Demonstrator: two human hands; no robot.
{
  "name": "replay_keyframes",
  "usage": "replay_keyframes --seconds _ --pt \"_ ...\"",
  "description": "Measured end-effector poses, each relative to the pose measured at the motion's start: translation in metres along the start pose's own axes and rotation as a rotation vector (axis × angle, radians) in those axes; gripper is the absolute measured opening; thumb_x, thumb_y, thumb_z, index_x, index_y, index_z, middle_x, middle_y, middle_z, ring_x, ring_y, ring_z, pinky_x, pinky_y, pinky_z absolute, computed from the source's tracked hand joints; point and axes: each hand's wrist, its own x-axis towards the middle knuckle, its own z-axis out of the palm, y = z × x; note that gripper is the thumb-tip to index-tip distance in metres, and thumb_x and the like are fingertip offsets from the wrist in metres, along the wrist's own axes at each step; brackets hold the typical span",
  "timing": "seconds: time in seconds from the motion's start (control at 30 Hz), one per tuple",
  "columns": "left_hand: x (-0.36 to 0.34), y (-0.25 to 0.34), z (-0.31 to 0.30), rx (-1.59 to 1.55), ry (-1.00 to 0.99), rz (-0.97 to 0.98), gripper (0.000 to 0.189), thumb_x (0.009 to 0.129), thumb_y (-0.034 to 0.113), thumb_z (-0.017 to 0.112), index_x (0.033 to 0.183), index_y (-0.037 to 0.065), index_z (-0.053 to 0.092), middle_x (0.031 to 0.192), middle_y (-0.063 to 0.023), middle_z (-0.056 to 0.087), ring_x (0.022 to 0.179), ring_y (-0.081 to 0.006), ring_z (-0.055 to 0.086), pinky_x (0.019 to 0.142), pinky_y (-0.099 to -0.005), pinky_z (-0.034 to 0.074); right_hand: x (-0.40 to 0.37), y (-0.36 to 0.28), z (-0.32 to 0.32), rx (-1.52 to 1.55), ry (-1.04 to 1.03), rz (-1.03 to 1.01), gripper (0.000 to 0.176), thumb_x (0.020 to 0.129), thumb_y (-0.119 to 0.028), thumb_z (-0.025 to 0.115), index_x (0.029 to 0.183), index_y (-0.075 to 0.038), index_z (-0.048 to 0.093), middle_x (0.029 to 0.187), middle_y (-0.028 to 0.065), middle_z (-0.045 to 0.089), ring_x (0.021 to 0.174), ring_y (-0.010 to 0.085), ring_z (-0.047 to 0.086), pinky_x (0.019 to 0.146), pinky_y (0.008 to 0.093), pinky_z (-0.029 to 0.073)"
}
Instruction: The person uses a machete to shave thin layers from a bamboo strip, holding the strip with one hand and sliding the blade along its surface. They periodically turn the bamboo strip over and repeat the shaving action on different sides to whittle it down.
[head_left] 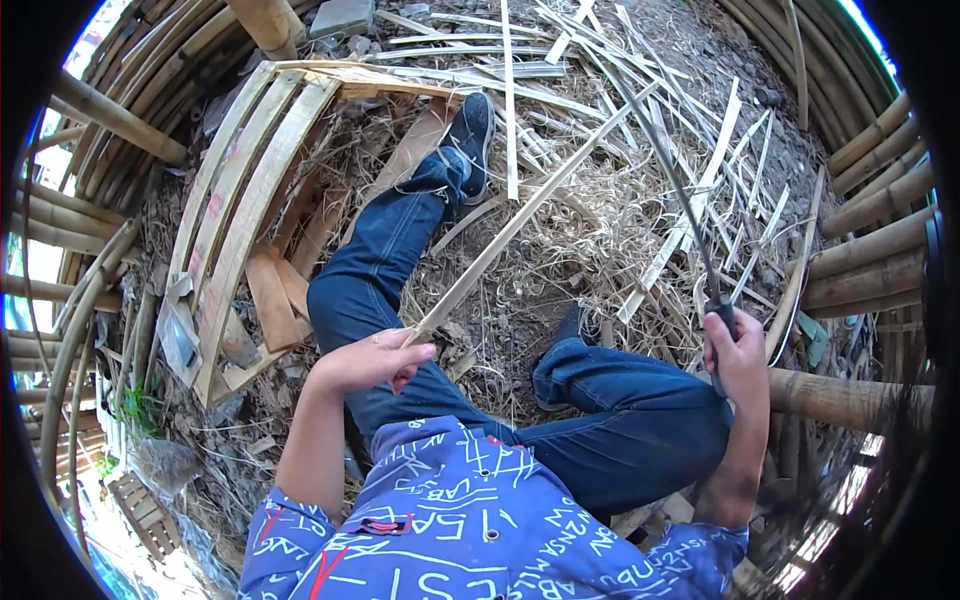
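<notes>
A long split bamboo strip (530, 210) slants away from me, its near end gripped in my left hand (372, 360) above my thigh. In my right hand (738, 352), beside my bent knee, is the dark handle of a long, narrow-bladed knife (682, 190). Its blade points forward and leans left. Near its far tip the blade overlaps the far end of the strip in this view. Both hands are closed, and the strip and knife make a wide V over the ground.
Cut bamboo strips (700, 200) and curled shavings (600, 220) litter the ground ahead. A wooden slatted crate (235, 200) lies tipped beside my outstretched left leg (375, 250). Bamboo poles (870, 260) wall both sides. A grey block (342, 17) sits at the back.
</notes>
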Motion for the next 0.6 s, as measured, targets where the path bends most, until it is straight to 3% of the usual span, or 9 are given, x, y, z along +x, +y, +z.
replay_keyframes --seconds 0.1,0.13,0.2,0.27,0.33,0.43,0.53,0.57,0.6 --pt "0.013 -0.001 -0.002 -0.057 0.041 -0.121 0.037 0.097 0.034 0.057 0.073 0.006 0.053 0.061 0.0004 0.051 0.057 -0.0109 0.055 0.058 -0.0280 0.051 -0.016 -0.024 0.025 -0.075 -0.058 -0.017 0.026 0.088 -0.027 0.067 0.080 -0.003 0.060 0.059 -0.0024 0.053 0.051 0.0059 0.048 0.047 0.0237 0.037" --pt "0.016 -0.003 -0.002 -0.058 0.038 -0.123 0.037 0.097 0.034 0.057 0.073 0.006 0.053 0.061 0.0004 0.051 0.057 -0.0109 0.055 0.058 -0.0280 0.051 -0.018 -0.027 0.032 -0.077 -0.058 -0.014 0.026 0.088 -0.027 0.067 0.080 -0.003 0.060 0.059 -0.0024 0.053 0.051 0.0059 0.048 0.047 0.0237 0.037" --pt "0.020 -0.004 0.000 0.149 0.121 -0.101 0.036 0.096 0.035 0.059 0.076 0.005 0.059 0.066 -0.0035 0.059 0.060 -0.0120 0.059 0.059 -0.0274 0.051 -0.023 -0.032 0.045 -0.154 -0.186 -0.090 0.029 0.085 -0.027 0.070 0.082 0.000 0.062 0.059 0.0010 0.054 0.052 0.0098 0.047 0.050 0.0280 0.039" --pt "0.030 -0.016 -0.003 0.161 0.048 -0.051 0.034 0.095 0.035 0.061 0.084 0.003 0.065 0.075 -0.0054 0.065 0.066 -0.0114 0.061 0.062 -0.0262 0.050 -0.028 -0.040 0.060 -0.240 -0.242 -0.115 0.032 0.083 -0.028 0.072 0.083 0.003 0.063 0.058 0.0064 0.055 0.053 0.0135 0.048 0.052 0.0320 0.040" --pt "0.034 -0.025 0.003 0.388 0.181 0.266 0.043 0.089 0.043 0.065 0.078 0.002 0.066 0.068 -0.0068 0.063 0.061 -0.0143 0.061 0.059 -0.0296 0.049 -0.031 -0.048 0.068 -0.311 -0.289 -0.135 0.034 0.082 -0.029 0.073 0.083 0.003 0.064 0.059 0.0110 0.055 0.052 0.0168 0.049 0.053 0.0332 0.042" --pt "0.030 -0.019 0.006 0.405 0.150 0.104 0.042 0.088 0.042 0.065 0.085 0.000 0.066 0.067 -0.0060 0.062 0.061 -0.0149 0.061 0.059 -0.0308 0.047 -0.033 -0.047 0.074 -0.417 -0.326 -0.189 0.034 0.081 -0.029 0.074 0.083 0.003 0.064 0.058 0.0132 0.055 0.050 0.0204 0.051 0.053 0.0343 0.042" --pt "0.030 -0.020 0.008 0.355 0.083 0.099 0.042 0.088 0.041 0.066 0.091 -0.001 0.064 0.066 -0.0057 0.061 0.060 -0.0141 0.060 0.058 -0.0308 0.047 -0.035 -0.042 0.081 -0.395 -0.335 -0.170 0.033 0.082 -0.028 0.073 0.083 0.004 0.064 0.057 0.0123 0.055 0.050 0.0190 0.051 0.052 0.0339 0.042" --pt "0.028 -0.014 0.008 0.339 0.048 0.002 0.032 0.090 0.031 0.067 0.100 0.001 0.064 0.072 -0.0006 0.060 0.064 -0.0078 0.055 0.057 -0.0272 0.044 -0.035 -0.039 0.082 -0.394 -0.341 -0.170 0.033 0.082 -0.028 0.073 0.083 0.004 0.064 0.057 0.0123 0.055 0.050 0.0190 0.051 0.052 0.0339 0.042" --pt "0.028 -0.012 0.006 0.335 0.049 -0.001 0.032 0.090 0.031 0.067 0.100 0.001 0.064 0.072 -0.0006 0.060 0.064 -0.0078 0.055 0.057 -0.0272 0.044 -0.034 -0.036 0.083 -0.370 -0.336 -0.142 0.033 0.083 -0.028 0.072 0.083 0.004 0.064 0.057 0.0115 0.055 0.050 0.0178 0.050 0.052 0.0334 0.042"
